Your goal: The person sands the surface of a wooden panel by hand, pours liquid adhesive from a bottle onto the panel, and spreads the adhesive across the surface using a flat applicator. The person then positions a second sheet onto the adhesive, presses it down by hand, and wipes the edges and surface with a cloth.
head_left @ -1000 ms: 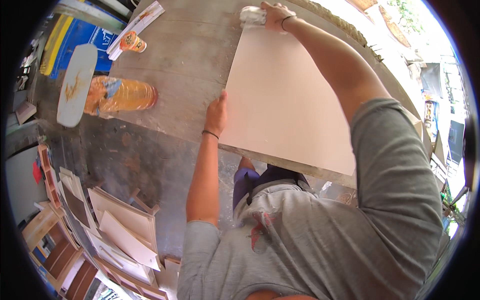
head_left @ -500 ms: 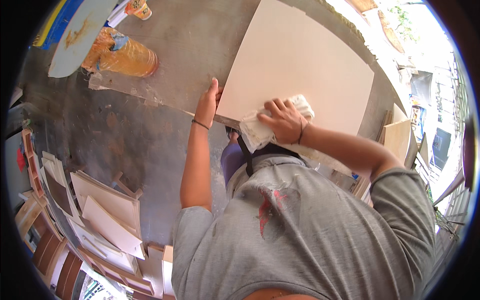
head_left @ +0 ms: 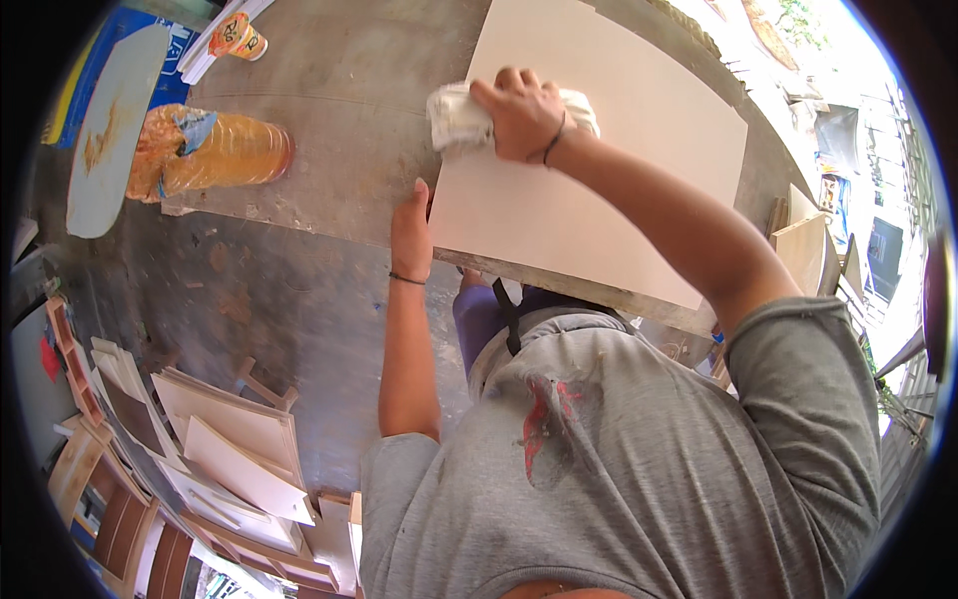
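A pale, flat rectangular board point(head_left: 599, 190) lies on the worktable. My left hand point(head_left: 410, 232) is at the board's left edge, thumb pointing away from me. Its fingers curl against that edge and are mostly hidden. On the board's left part, my right hand point(head_left: 527, 118) presses down a bunched white cloth point(head_left: 461, 118). The fingers are bent over the cloth, which sticks out on both sides and overhangs the board's left edge.
An orange plastic-wrapped container point(head_left: 235, 152) lies on the worktable point(head_left: 339, 130) at left, beside a stained pale blue panel point(head_left: 118, 135). Behind stands a small orange-and-white cup point(head_left: 239, 38). Cut boards point(head_left: 235, 439) are stacked lower left; wood pieces point(head_left: 801, 245) stand at right.
My right hand has swept the cloth from the board's near edge away from me and leftward to its left edge. My left hand stays at the left edge.
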### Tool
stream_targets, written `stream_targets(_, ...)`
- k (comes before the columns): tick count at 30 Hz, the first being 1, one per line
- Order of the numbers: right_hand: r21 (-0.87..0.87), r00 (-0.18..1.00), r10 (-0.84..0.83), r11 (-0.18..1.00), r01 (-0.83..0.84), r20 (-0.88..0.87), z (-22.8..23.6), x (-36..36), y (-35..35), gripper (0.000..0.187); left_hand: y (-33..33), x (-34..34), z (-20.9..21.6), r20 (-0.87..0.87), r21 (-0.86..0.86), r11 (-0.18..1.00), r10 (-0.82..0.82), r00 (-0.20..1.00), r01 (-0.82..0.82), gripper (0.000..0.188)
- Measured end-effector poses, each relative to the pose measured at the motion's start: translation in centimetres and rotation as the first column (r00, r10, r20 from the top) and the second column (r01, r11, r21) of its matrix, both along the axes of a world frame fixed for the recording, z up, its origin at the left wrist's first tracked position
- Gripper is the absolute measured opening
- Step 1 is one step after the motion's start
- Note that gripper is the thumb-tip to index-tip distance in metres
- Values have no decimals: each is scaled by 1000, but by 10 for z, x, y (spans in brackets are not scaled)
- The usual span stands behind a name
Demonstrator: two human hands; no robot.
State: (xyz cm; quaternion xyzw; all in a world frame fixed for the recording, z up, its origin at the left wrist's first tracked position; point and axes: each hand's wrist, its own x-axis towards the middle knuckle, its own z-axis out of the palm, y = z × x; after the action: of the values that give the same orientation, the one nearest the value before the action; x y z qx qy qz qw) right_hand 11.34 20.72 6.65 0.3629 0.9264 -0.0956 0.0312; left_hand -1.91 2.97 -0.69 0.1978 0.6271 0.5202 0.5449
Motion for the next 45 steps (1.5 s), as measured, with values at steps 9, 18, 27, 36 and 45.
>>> stream_targets(9, 26, 953, -302, 953, 301, 15, -4, -17, 145, 53, 9, 9, 22, -210, 3, 997, -80, 975, 82, 57)
stream_targets(18, 189, 898, -419, 879, 438, -135, 6, -3, 216, 55, -28, 7, 21, -352, 85, 972, 233, 907, -217, 38)
stream_targets(27, -634, 621, -552, 765, 112, -557, 92, 21, 85, 52, -151, 10, -124, -257, -82, 542, 800, 543, -837, 29)
stream_targets(36, -961, 494, -824, 228, -158, -277, 119, 11, 13, 52, -115, 42, -319, 507, -824, 448, 856, -97, -347, 113)
stream_targets(45, -943, 476, -842, 324, 72, -253, 115, 64, -13, 67, -61, 56, -370, 684, -652, 171, 553, -475, -739, 65)
